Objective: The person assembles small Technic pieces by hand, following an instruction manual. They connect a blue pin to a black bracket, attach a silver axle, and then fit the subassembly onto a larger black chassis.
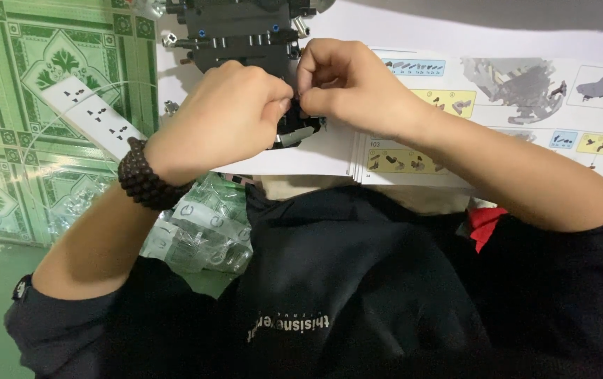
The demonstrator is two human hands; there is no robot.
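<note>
— How much room is there?
— Little: the dark brick model runs off the top edge, and the open instruction booklet fills the right.
— Counts?
— One model, one booklet, one white power strip, several clear bags.
— And the grip?
— Left hand and right hand both pinch at the model's near edge, fingertips meeting there

Head camera looks steeply down, close over hands.
</note>
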